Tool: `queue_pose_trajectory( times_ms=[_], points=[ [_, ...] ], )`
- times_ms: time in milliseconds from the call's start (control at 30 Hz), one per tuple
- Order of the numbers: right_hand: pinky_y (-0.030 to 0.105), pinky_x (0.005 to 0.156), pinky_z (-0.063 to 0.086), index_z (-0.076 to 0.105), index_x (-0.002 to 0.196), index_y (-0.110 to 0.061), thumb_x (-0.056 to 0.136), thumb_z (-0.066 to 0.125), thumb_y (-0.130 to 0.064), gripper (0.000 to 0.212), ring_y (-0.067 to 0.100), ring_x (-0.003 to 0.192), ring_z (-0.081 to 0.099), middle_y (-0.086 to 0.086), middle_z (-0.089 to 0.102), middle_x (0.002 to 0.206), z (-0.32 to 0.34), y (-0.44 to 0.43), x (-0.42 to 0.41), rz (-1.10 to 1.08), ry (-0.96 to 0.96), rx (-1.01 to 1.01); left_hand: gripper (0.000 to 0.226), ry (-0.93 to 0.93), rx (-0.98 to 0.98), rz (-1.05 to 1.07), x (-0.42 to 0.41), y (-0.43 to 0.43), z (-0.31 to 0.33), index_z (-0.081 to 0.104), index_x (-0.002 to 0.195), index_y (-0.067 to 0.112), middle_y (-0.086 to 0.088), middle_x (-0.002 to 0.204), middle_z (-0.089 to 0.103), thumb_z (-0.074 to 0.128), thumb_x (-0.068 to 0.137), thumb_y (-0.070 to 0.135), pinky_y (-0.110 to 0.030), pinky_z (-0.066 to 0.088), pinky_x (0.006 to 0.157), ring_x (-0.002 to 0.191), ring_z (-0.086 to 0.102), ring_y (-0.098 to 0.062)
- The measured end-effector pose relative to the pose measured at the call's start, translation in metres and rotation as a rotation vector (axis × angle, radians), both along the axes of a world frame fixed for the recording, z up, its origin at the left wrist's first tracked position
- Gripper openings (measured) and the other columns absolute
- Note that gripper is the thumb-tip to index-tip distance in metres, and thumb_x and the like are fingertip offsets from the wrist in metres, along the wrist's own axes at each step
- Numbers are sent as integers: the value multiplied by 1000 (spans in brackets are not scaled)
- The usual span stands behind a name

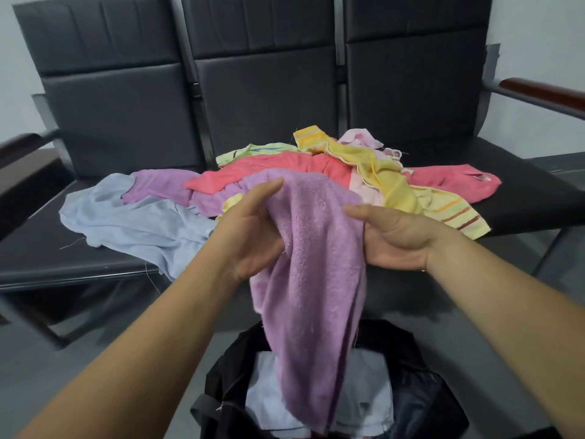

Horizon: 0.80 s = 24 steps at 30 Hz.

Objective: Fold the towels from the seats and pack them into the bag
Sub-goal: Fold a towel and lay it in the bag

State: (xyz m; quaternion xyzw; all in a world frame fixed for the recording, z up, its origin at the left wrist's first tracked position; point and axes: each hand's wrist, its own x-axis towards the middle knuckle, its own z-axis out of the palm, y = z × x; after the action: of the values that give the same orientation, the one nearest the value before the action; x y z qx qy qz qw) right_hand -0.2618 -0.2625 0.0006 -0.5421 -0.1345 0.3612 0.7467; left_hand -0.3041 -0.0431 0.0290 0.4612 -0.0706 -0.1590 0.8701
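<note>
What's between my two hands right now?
The purple towel, gripped by the left hand and right hand, hanging over the black bag; head view shows it.

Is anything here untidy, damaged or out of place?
Yes. The blue towel droops over the front edge of the seat, with loose threads at its hem. The purple towel, gripped by the left hand and right hand, hangs crumpled, not folded, above the bag.

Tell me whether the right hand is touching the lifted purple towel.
Touching. The head view shows the right hand pinching the lifted purple towel at its right edge, thumb on the front, fingers hidden behind the cloth.
</note>
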Motion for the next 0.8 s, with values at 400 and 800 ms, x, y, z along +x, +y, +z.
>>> queue_pose_trajectory(
  times_ms=[400, 800],
  points=[
    [40, 102, 54, 78, 109, -2, 84, 74, -10, 27, 29, 114, 67, 19, 69, 125, -10, 7, 5, 0, 85, -143, 20, -83, 526, 299, -6, 25, -1, 68, 116, 11, -3, 99, 79, 65, 97, 15, -26, 59, 66, 87, 76, -14],
    [55, 110, 46, 57, 136, 7, 89, 69, -10, 52, 35, 122, 63, 20, 66, 130, -5, 9, 12, -310, 49, 65, 34, -82, 406, 219, 12, 50, -3, 57, 129, -4, -17, 116, 71, 54, 95, -10, -34, 60, 89, 111, 70, -29]
  ],
)
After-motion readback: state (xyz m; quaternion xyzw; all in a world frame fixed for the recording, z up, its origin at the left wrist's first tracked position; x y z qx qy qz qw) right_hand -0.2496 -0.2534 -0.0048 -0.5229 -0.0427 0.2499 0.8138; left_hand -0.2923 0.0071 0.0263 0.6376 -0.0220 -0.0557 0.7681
